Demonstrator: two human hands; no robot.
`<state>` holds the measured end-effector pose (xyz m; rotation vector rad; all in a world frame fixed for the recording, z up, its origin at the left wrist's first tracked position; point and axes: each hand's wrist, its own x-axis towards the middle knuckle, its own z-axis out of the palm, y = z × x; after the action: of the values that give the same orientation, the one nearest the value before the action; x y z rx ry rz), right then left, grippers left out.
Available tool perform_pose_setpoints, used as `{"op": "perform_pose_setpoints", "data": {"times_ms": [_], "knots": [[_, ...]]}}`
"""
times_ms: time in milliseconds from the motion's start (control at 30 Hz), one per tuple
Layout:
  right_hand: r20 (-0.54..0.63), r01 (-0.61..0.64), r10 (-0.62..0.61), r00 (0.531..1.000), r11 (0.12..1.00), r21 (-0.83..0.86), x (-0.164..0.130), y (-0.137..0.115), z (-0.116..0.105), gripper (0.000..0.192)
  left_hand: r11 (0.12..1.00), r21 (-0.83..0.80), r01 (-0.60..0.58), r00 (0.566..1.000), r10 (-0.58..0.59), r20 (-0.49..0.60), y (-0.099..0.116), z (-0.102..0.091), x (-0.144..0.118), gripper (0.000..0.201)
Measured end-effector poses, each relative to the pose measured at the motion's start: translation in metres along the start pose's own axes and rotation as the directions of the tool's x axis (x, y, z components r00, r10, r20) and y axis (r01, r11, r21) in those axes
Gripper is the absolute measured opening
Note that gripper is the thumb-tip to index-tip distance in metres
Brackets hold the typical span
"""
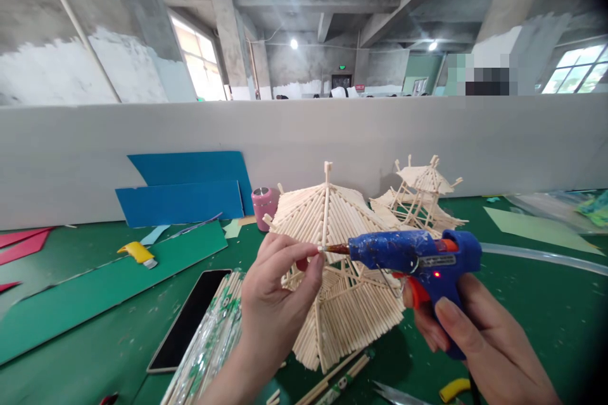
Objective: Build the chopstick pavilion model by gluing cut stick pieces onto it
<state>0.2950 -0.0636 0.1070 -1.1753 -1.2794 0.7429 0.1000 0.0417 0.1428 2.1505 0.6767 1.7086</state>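
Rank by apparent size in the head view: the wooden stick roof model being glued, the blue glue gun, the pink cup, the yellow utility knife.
1. Stick roof model
2. Blue glue gun, though it sits nearer the camera, which flatters it
3. Pink cup and yellow utility knife: look alike, not ranked

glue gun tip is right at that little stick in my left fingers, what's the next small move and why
Probably a light squeeze of the trigger to lay a small bead. The glue gun in the right hand has its nozzle meeting the end of the thin stick pinched by the left hand, just in front of the stick roof model, and its red light is on.
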Motion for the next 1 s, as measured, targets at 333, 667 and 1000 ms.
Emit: {"op": "perform_pose_setpoints", "data": {"times_ms": [333, 667, 1000], "knots": [[0.019, 0.006, -0.005, 1.000, 1.000, -0.016, 0.0009, -0.0024, 0.0001, 0.015, 1.000, -0.002, -0.014, 1.000, 0.014, 0.011, 0.0004, -0.0007, -0.0012, 0.021], [0.053, 0.003, -0.001, 0.999, 0.999, -0.036, 0.0032, -0.0010, -0.0005, 0.014, 1.000, -0.008, -0.019, 1.000, 0.019, 0.010, 0.0003, -0.0006, -0.0014, 0.021], [0.026, -0.014, 0.016, 1.000, 0.996, -0.086, 0.0033, -0.0019, 0.0009, 0.014, 1.000, -0.007, -0.018, 1.000, 0.018, 0.007, 0.0001, -0.0003, -0.0005, 0.022]]}}
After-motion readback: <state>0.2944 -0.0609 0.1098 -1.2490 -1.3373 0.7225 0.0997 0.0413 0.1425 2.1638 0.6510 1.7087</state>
